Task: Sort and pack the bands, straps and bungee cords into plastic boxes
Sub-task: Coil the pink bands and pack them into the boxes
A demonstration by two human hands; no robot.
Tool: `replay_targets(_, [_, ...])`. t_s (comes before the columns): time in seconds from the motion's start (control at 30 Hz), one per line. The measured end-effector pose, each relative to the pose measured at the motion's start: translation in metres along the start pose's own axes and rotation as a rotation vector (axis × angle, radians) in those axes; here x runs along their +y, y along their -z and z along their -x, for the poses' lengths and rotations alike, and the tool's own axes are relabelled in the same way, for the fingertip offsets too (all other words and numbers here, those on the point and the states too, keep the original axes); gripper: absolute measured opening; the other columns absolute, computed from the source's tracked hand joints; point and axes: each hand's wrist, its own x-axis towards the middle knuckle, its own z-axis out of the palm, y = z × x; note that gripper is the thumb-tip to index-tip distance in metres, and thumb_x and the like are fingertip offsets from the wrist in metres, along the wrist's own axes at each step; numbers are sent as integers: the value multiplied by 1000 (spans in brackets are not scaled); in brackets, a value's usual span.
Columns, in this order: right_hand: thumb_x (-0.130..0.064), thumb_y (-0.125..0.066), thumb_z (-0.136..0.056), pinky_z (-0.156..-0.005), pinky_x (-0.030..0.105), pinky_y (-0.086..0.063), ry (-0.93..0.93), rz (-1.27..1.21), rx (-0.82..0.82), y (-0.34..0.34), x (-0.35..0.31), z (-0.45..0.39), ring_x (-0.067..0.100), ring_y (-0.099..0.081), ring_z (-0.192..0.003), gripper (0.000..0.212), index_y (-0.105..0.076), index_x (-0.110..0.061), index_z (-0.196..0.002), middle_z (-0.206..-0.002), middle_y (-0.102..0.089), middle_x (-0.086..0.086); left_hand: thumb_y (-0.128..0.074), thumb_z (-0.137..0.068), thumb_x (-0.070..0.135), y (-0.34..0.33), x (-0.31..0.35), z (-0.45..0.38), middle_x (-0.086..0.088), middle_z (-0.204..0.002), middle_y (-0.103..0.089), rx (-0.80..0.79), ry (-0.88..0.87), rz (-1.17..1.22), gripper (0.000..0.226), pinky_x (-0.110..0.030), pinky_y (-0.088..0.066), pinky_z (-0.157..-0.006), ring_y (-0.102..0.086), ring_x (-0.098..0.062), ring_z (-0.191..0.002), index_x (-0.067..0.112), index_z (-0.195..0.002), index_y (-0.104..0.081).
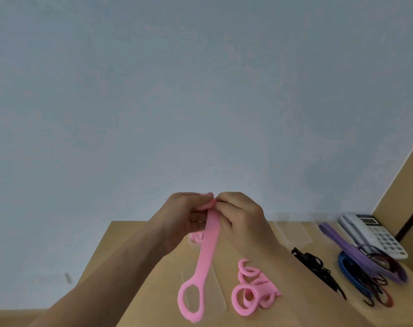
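**Pink strap pinched at the top, hanging toward six o'clock**

Starting at the left: my left hand [186, 213] is raised in front of the wall, fingers curled round the upper end of the pink strap [206, 251], pinching it where it appears to be rolled or folded over. Touching it at three o'clock is my right hand [242, 215], whose fingertips pinch the same top end from the other side. Both hands hold the strap, and neither is nearer than the other: they meet knuckle to knuckle on that one end.

From the grip the strap runs down toward six o'clock, leaning slightly to seven, and ends in an open loop [190, 300] hanging free over the tan table [134, 263]. So the long axis is close to vertical, with all the loose length below my hands. I judge the next move to be rolling it downward from the top.

Further right, at four o'clock from that loop, a pile of pink bands [253, 290] lies on the table. Beyond it sit a tangle of black cords [315, 267], then the purple band [356, 251] draped over blue and dark red ones. Faint clear plastic boxes [292, 232] stand at the table's far edge, at two o'clock from my hands; I cannot make out their contents.
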Motion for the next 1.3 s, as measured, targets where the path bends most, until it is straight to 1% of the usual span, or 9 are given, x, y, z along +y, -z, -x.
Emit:
replay_targets(0.27, [-5, -64, -86, -76, 27, -53, -61, -157, -33, 3, -3, -4, 14, -66, -85, 22, -79, -18, -96, -91, -73, -7, -62, -89, -5, 5, -8, -5, -19, -86, -70, 18, 21, 29, 16, -38, -60, -82, -72, -33, -87, -3, -99, -74])
replay_targets(0.43, [-16, -80, -82, -77, 17, -56, -564, -425, 84, 0, 3, -7, 0, -71, -85, 21, -76, -28, -99, -91, -74, -20, -54, -82, -24, 7, -10, -10, -28, -115, -70, 65, -6, 16, 42, -51, -57, -95, -70, -43, -104, -1, -115, -68])
replay_targets(0.5, [-17, -80, -81, -77, 21, -57, -698, -448, 13, -3, 9, -10, 1, -70, -86, 23, -76, -32, -98, -90, -72, -21, -56, -81, -24, 7, -9, -11, -27, -116, -70, 70, -27, -6, 45, -56, -54, -100, -70, -40, -99, 2, -116, -67])
replay_targets(0.6, [-15, -76, -83, -86, 43, -59, -798, -626, -129, -3, 14, -14, 8, -69, -80, 20, -78, -26, -99, -85, -74, -17, -54, -80, -27, 6, -6, -13, -22, -113, -73, 53, -42, -33, 54, -49, -57, -96, -70, -41, -105, 8, -121, -62])
replay_targets(0.67, [-13, -75, -82, -85, 48, -59, -767, -641, -142, -1, 15, -13, 12, -68, -76, 20, -79, -21, -100, -81, -73, -14, -53, -79, -28, 4, -4, -13, -20, -114, -73, 62, -40, -31, 59, -49, -57, -98, -69, -41, -107, 11, -123, -61])
replay_targets(0.8, [-18, -75, -79, -77, 40, -60, -696, -582, -69, 4, 14, -9, 11, -70, -77, 15, -78, -28, -90, -81, -75, -12, -56, -81, -22, -1, -7, -15, -21, -119, -69, 83, 4, 28, 53, -52, -55, -98, -71, -40, -105, 9, -124, -60])
replay_targets(1.0, [-3, -78, -81, -76, 38, -60, -644, -538, 42, 10, 12, -2, 11, -69, -85, 27, -76, -30, -86, -88, -73, -15, -62, -86, 8, -6, -14, -13, -21, -113, -72, -31, 143, -58, 32, -59, -50, -103, -69, -34, -97, 5, -117, -70])
replay_targets(1.13, [8, -76, -77, -74, 28, -56, -432, -354, 78, 13, 11, 0, 11, -65, -80, 26, -78, -15, -89, -88, -70, -9, -64, -84, 14, -8, -10, -14, -17, -115, -73, -109, 140, -20, 30, -47, -56, -94, -70, -29, -94, 9, -112, -75])
replay_targets(1.3, [14, -75, -74, -77, 30, -53, -228, -156, 145, 11, 11, 4, 19, -65, -84, 29, -79, -12, -87, -89, -68, 0, -72, -92, 21, -10, -8, -15, -20, -116, -73, -77, 83, 48, 35, -39, -60, -87, -72, -32, -101, 1, -120, -67])
